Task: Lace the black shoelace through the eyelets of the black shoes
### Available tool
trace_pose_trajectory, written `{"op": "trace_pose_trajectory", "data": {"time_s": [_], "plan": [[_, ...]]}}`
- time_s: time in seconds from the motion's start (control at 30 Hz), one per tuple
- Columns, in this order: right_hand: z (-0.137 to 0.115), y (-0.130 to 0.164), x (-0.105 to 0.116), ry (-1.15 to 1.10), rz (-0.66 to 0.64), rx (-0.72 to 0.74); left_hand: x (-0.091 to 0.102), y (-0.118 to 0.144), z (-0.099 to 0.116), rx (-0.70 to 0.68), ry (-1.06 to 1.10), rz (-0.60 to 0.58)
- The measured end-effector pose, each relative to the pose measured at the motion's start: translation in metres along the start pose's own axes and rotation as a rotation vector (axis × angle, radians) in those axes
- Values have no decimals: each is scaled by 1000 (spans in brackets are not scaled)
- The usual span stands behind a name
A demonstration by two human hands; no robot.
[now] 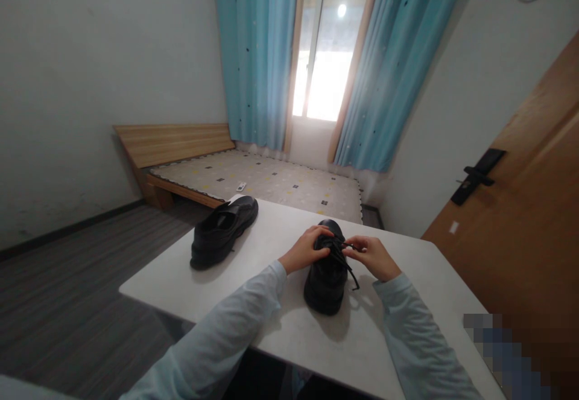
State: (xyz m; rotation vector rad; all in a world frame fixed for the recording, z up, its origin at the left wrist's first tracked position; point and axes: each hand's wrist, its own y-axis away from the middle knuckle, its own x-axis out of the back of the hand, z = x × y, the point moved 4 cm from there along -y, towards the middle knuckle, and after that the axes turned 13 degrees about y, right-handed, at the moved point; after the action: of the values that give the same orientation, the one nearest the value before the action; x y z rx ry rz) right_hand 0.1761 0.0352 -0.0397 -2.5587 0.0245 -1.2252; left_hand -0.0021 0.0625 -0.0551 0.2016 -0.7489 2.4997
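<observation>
A black lace-up shoe (325, 288) stands on the white table in front of me, its heel toward me and its toe pointing away. My left hand (307, 248) lies against the left side of this shoe, with its fingers closed over the upper near the laces. At the right side, my right hand (371, 255) pinches a black shoelace (349, 245) between thumb and fingers. Another loose lace end (355, 282) hangs down the shoe's right side. A second black shoe (221, 234) rests farther left, apart from both hands.
The white table (280, 219) carries both shoes. Behind it is a bed (275, 177) with a patterned cover and a small white object (241, 187) on it. Blue curtains (257, 56) flank a bright window. A wooden door (534, 165) is at the right.
</observation>
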Motion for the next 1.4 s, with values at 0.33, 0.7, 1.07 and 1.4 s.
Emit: {"op": "trace_pose_trajectory", "data": {"time_s": [0.33, 0.7, 1.07, 1.4], "plan": [[10, -1, 8, -37, 141, -56, -1, 0, 1, 19, -15, -7], [13, 3, 2, -736, 33, -254, -1, -1, -2, -12, -21, -8], [10, 6, 6, -860, 33, -313, -1, 0, -3, -9, -21, -4], [19, 5, 10, -845, 179, -349, -1, 0, -1, -5, -30, -15]]}}
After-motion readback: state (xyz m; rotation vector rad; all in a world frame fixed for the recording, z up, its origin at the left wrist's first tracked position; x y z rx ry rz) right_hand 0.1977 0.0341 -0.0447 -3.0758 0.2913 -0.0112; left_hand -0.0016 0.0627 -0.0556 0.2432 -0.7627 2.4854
